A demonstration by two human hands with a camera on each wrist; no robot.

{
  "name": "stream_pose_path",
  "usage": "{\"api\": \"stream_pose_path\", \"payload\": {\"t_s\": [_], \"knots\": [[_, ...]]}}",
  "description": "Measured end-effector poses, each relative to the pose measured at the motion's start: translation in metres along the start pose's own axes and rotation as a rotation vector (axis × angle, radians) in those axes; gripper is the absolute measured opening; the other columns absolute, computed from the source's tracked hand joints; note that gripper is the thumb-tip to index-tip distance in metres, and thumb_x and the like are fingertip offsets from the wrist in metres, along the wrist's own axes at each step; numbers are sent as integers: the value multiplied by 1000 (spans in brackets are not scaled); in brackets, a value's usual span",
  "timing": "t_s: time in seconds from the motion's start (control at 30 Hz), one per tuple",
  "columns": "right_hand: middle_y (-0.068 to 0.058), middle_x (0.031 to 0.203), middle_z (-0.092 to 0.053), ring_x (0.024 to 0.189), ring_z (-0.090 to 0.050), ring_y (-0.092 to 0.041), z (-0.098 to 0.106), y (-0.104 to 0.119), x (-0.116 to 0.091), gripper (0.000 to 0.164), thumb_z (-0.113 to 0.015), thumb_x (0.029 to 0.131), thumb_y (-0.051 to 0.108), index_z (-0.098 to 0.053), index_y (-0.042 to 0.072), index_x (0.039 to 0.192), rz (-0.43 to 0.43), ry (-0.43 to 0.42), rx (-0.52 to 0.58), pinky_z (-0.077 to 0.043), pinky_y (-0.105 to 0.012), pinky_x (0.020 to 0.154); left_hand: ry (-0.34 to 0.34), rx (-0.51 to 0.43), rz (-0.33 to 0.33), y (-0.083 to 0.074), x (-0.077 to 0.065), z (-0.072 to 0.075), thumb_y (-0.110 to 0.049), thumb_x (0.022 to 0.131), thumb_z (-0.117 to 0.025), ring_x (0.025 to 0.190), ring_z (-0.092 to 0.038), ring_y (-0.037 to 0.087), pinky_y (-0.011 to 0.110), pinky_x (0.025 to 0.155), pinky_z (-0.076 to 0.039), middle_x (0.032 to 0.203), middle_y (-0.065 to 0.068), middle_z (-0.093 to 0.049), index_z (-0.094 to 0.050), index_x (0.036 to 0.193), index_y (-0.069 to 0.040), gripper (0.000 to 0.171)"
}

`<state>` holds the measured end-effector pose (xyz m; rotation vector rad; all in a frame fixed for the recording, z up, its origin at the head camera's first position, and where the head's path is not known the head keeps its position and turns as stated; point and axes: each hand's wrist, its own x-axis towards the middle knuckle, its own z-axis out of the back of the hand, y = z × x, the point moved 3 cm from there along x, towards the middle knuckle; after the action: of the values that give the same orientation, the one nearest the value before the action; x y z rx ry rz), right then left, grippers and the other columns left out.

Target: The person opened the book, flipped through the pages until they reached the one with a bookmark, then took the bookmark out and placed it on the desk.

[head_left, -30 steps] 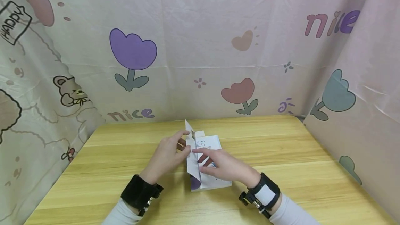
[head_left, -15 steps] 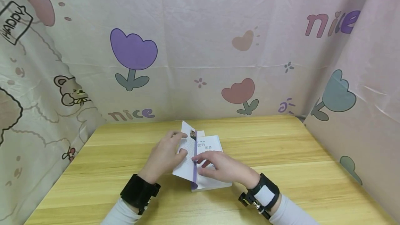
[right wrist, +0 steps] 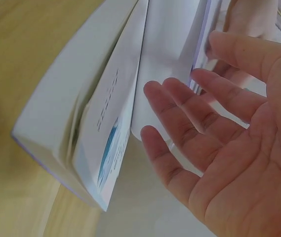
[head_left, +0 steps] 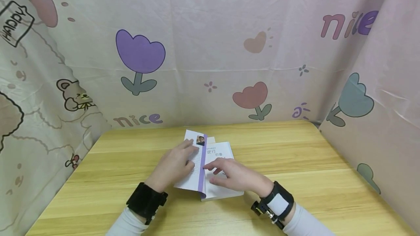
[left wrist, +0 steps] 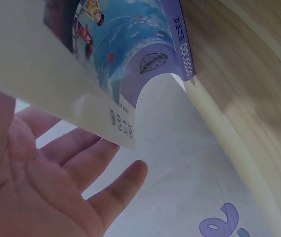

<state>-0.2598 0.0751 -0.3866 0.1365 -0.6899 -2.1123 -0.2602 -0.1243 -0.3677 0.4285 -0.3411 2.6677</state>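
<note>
A white paperback book [head_left: 220,151] lies on the wooden table [head_left: 295,156]. Its front cover [head_left: 193,181], with a purple stripe and a small photo on the inner flap, is swung out to the left. My left hand [head_left: 178,163] holds the cover up with straight fingers lying along it. From the left wrist the cover's colourful outer face [left wrist: 120,44] hangs over my flat left hand [left wrist: 81,182]. My right hand [head_left: 229,172] rests with spread fingers on the printed title page. The right wrist view has the book's page block [right wrist: 81,128] beside my relaxed right hand [right wrist: 229,148].
Pink printed cloth [head_left: 210,46] with tulips and the word "nice" walls the table at the back and on both sides. Bare wood [head_left: 115,177] stretches to the left and right of the book. Black wrist straps sit on both forearms.
The cover stood nearly upright a second ago. My left hand has swung it down to the left, so its inner flap now faces up. My right hand stayed on the page.
</note>
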Motion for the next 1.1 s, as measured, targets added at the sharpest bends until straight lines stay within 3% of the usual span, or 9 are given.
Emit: {"api": "stream_pose_path", "payload": {"t_s": [0.23,0.8,1.1], "knots": [[-3,123,-61,101,-60,-12,3,-6,0,41,-63,94,28,-60,8,129,-59,13,-44,-50,-28,85,129,22,24,-1,-3,-4,-16,85,-66,124,-48,29,47,98,-42,138,13,-50,-63,129,-14,44],[-6,115,-63,96,-61,-15,12,-21,-4,41,-64,92,29,-63,5,126,-132,20,-119,-51,-26,82,189,16,43,3,-6,-9,-17,88,-63,113,-56,30,46,92,-47,126,14,-59,-63,127,-10,41],[-5,108,-63,79,-56,-14,14,-28,-8,39,-66,90,31,-67,7,121,-231,-11,-175,-47,-24,63,217,12,37,4,-8,-11,-26,88,-66,96,-60,22,41,84,-51,114,11,-64,-63,125,-7,42]]}}
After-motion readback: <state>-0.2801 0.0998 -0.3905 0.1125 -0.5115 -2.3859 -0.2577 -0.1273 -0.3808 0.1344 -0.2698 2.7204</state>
